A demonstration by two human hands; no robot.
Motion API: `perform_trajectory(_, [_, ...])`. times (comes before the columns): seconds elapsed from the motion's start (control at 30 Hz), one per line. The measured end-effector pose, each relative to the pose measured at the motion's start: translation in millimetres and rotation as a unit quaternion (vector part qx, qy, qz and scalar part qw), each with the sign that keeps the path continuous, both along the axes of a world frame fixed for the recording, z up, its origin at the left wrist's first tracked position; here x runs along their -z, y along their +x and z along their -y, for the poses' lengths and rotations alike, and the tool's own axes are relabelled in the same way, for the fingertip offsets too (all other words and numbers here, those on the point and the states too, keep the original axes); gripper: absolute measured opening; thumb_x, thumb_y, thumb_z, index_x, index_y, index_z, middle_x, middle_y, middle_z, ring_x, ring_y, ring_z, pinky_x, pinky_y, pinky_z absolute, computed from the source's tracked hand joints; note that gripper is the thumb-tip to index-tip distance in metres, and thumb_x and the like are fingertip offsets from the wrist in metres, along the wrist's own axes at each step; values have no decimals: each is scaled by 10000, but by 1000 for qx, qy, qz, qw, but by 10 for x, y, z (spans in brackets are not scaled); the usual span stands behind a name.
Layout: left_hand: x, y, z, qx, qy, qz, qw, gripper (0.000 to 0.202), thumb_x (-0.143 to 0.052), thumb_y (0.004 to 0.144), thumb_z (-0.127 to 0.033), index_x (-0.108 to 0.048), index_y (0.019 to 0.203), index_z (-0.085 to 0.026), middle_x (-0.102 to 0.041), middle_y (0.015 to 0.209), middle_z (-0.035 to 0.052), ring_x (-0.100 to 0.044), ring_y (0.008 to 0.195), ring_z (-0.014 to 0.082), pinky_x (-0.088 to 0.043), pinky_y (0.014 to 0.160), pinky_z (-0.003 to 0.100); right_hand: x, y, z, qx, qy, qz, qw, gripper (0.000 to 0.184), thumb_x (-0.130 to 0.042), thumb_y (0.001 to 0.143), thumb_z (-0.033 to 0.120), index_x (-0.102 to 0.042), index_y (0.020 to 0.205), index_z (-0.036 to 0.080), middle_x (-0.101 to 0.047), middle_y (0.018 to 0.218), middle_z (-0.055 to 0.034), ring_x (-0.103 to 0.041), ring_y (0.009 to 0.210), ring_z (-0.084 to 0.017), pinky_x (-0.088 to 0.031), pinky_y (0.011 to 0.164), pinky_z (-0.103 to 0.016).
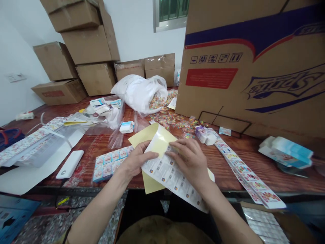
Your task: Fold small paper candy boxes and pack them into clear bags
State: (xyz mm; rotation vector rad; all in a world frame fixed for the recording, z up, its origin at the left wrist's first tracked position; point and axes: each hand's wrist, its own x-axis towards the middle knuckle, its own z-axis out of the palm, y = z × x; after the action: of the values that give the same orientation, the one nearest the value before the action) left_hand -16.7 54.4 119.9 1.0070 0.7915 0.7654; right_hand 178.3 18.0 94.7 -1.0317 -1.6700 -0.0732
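Observation:
My left hand (137, 159) pinches the upper left part of a white sticker sheet (172, 179) printed with small labels, thumb laid across it. My right hand (190, 159) presses on the same sheet near its top edge, fingers curled as if pinching at a label. The sheet's yellow backing paper (152, 135) is peeled up and folded behind. Just left of my left hand lies a block of small blue-and-white boxes (109, 162) on the red-brown wooden table (241, 152).
A big printed cardboard box (254, 67) stands at the right rear. A strip of colourful packets (243, 169) runs along the right. White power bank (69, 164), trays of boxes at the left, a white plastic bag (139, 91), scattered sweets, stacked cartons behind.

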Motion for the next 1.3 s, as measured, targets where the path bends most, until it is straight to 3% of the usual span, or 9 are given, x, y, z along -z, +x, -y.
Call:
perform_trajectory(0.23, [50, -11, 68, 32, 117, -24, 992, 426, -804, 688, -276, -699, 1088, -170, -729, 936, 47, -654, 762, 166, -486, 687, 239, -143, 29, -76, -98, -154, -15, 983, 81, -676, 847, 246, -601, 840, 215, -610, 806, -17, -590, 785, -181, -465, 690, -309])
perform_trajectory(0.43, [60, -7, 98, 74, 117, -19, 990, 420, -778, 732, -287, -685, 1130, -189, -724, 977, 49, -652, 798, 165, -487, 711, 236, -187, 82, -38, -124, -199, 0, 972, 176, -646, 846, 207, -511, 734, 207, -573, 761, -6, -547, 725, -158, -428, 648, -283])
perform_trajectory(0.63, [67, 35, 111, 74, 109, -2, 991, 457, -786, 715, -304, -682, 1143, -181, -722, 1004, 71, -655, 817, 184, -489, 714, 250, -116, 92, -17, -88, -164, -19, 982, 122, -679, 856, 295, -594, 871, 207, -575, 774, -9, -556, 745, -168, -436, 662, -294])
perform_trajectory(0.87, [65, 28, 120, 90, 131, -14, 987, 374, -776, 731, -291, -710, 1085, -189, -716, 981, 49, -641, 844, 173, -478, 763, 250, -107, 56, 16, -110, -166, -23, 980, 190, -660, 861, 231, -524, 731, 208, -558, 729, 1, -535, 698, -154, -411, 642, -285])
perform_trajectory(1.13, [37, 20, 125, 71, 58, -4, 996, 362, -813, 685, -307, -705, 1003, -172, -703, 854, 27, -629, 702, 137, -474, 660, 229, -92, 67, 18, -114, -128, -37, 985, 178, -657, 875, 247, -536, 748, 220, -567, 745, 0, -554, 719, -157, -448, 638, -288])
perform_trajectory(1.23, [9, 25, 114, 55, 32, -8, 998, 370, -790, 719, -363, -704, 1018, -164, -697, 802, 21, -607, 623, 112, -457, 595, 213, -27, 56, 18, -86, -52, 11, 995, 135, -608, 902, 215, -540, 787, 234, -601, 792, -13, -599, 770, -167, -513, 793, -365])
perform_trajectory(1.3, [-13, 27, 104, 35, 9, -9, 999, 385, -783, 723, -376, -704, 1029, -157, -704, 789, 24, -602, 598, 105, -450, 574, 208, 47, 55, 24, -52, 22, 50, 997, 102, -605, 900, 196, -546, 834, 248, -642, 837, -16, -629, 803, -170, -493, 947, -453])
